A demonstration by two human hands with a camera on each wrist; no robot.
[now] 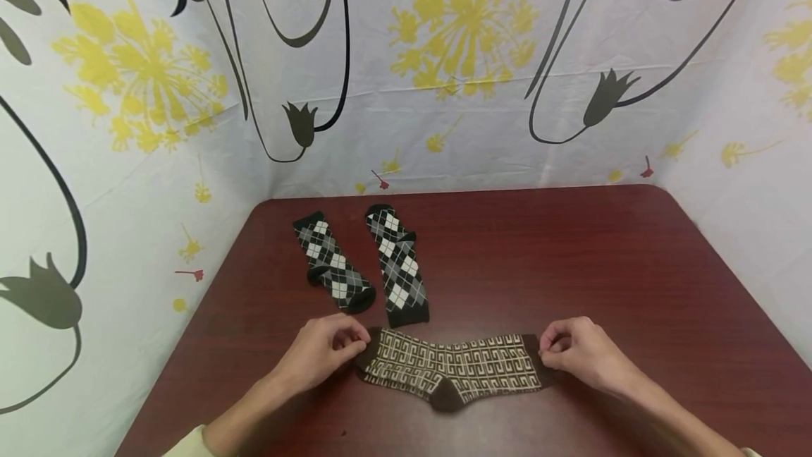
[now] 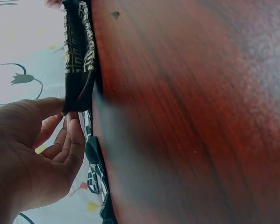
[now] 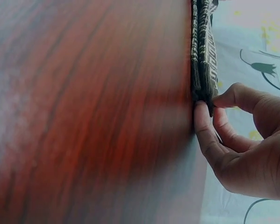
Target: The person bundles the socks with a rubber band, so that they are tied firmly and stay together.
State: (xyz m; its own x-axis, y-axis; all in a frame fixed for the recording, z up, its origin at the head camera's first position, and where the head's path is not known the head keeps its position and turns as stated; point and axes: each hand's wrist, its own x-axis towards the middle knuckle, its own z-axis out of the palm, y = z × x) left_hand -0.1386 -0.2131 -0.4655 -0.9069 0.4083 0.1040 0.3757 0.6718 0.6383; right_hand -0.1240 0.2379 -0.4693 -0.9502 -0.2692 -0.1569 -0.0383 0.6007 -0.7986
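A brown sock (image 1: 482, 365) with a cream Greek-key pattern stretches sideways near the front of the table, its dark heel patch toward me. My left hand (image 1: 320, 352) pinches its dark left end between thumb and fingers; the left wrist view shows that same hand (image 2: 41, 149) gripping the dark fabric (image 2: 78, 91). At the other end, the dark band is pinched by my right hand (image 1: 586, 352). In the right wrist view, thumb and fingertips of the hand (image 3: 247, 140) close on the sock's edge (image 3: 204, 84), low at the tabletop.
Beyond the brown sock lie two black, grey and white argyle socks, one at the left (image 1: 333, 259) and one beside it (image 1: 398, 266). They rest flat on the dark red wooden table (image 1: 571, 252). Flower-patterned cloth (image 1: 469, 132) hangs behind and at both sides.
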